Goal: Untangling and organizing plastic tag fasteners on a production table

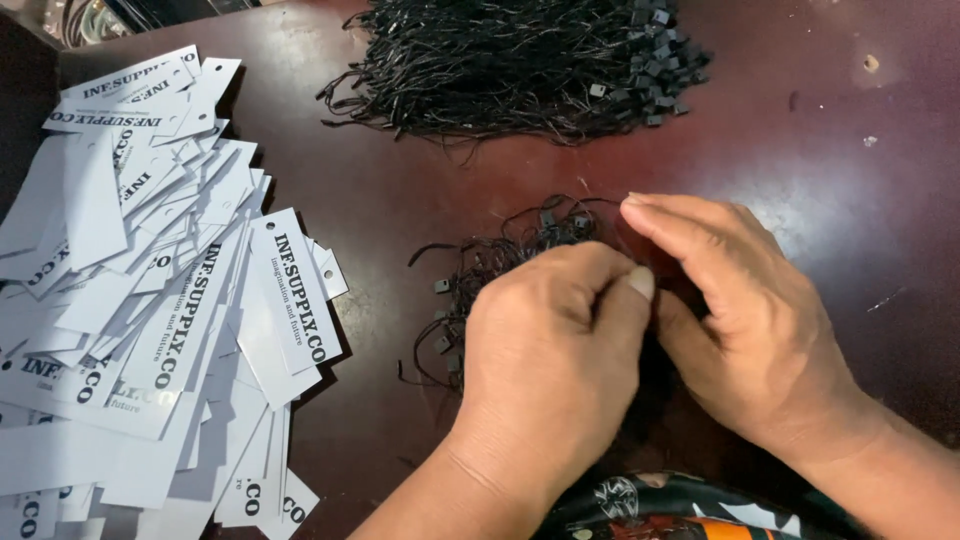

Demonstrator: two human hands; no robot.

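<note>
My left hand (550, 350) and my right hand (740, 320) meet over a small bunch of thin black strings (480, 270) with little black plastic clasps, lying on a dark reddish-brown table (800, 130). The left thumb and fingers pinch together at the bunch's right end, and the right fingers curl in beside them, touching the same strands. What is between the fingers is hidden by the hands. A big heap of the same black strings (520, 60) lies at the table's far middle.
A wide loose pile of white rectangular paper tags (150, 290) with black print and punched holes covers the table's left side. A patterned dark garment (680, 510) shows at the bottom edge. Small scuffs mark the table at the far right.
</note>
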